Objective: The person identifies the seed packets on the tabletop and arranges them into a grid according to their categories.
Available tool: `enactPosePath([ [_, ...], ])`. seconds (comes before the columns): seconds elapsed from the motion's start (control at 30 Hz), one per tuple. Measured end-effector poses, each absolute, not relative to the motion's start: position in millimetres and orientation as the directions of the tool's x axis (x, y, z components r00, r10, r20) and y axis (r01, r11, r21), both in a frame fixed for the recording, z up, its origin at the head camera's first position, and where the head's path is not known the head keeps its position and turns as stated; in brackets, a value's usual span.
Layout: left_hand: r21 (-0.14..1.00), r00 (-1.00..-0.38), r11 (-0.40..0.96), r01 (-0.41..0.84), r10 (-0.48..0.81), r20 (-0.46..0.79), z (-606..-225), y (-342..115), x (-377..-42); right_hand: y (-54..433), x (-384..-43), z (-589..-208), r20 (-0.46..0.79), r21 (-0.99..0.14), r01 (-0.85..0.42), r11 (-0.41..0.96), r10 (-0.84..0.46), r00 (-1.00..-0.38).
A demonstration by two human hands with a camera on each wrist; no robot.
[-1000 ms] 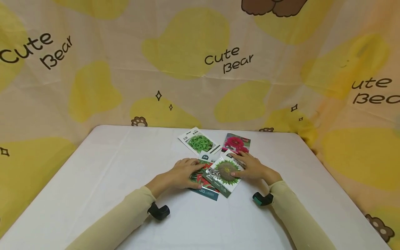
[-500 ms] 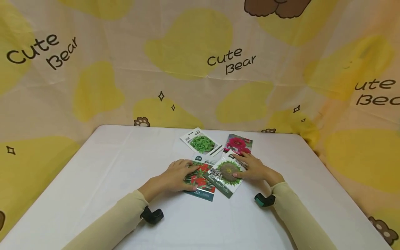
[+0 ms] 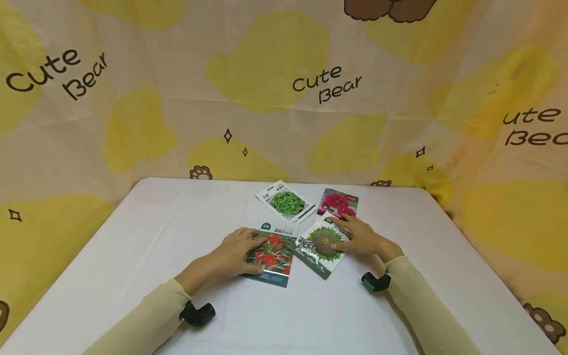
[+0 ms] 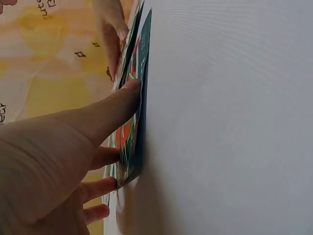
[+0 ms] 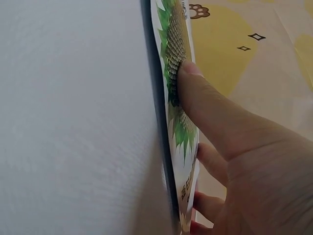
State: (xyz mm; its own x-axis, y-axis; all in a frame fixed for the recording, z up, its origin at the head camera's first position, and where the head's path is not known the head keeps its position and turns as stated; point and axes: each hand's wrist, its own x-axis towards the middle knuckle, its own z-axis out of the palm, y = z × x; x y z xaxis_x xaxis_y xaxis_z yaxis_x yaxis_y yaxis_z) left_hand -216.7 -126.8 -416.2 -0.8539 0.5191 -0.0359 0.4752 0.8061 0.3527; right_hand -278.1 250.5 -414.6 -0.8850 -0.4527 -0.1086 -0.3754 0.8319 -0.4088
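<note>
In the head view my left hand (image 3: 237, 252) rests on a seed packet with red flowers (image 3: 271, 256), its thumb near the lower edge and its fingers along the left side. The left wrist view shows the thumb tip against this packet's face (image 4: 128, 134). My right hand (image 3: 361, 236) lies on a white and green sunflower seed packet (image 3: 321, 244). Its thumb presses the pictured flower head, as the right wrist view shows on the packet (image 5: 176, 54). The sunflower packet's left corner meets the red-flower packet's right edge.
Behind these lie a packet with green leaves (image 3: 287, 203) and one with magenta flowers (image 3: 336, 202), its lower part covered by the sunflower packet and right hand. All are on a white table (image 3: 133, 256). A patterned cloth (image 3: 266, 64) hangs behind.
My left hand has slid the red-flower packet leftward, out from under most of the sunflower packet. The right hand has stayed in place on the sunflower packet.
</note>
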Motion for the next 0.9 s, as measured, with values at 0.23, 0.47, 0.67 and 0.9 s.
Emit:
enactPosePath([
  [0.23,0.356,-0.877,0.829,0.432,0.478,-0.048,-412,-144,-209,249,-276,-413,-0.113,-0.425,-0.363,0.829,-0.446,-0.888],
  [0.47,0.347,-0.9,0.85,0.398,0.435,-0.035,-407,-161,-195,250,-276,-413,-0.119,-0.422,-0.354,0.835,-0.438,-0.891],
  [0.67,0.343,-0.909,0.855,0.388,0.417,-0.01,-408,-175,-189,251,-274,-414,-0.111,-0.432,-0.362,0.826,-0.447,-0.888],
  [0.9,0.349,-0.919,0.861,0.37,0.395,-0.001,-409,-189,-185,249,-276,-412,-0.106,-0.428,-0.368,0.825,-0.45,-0.887],
])
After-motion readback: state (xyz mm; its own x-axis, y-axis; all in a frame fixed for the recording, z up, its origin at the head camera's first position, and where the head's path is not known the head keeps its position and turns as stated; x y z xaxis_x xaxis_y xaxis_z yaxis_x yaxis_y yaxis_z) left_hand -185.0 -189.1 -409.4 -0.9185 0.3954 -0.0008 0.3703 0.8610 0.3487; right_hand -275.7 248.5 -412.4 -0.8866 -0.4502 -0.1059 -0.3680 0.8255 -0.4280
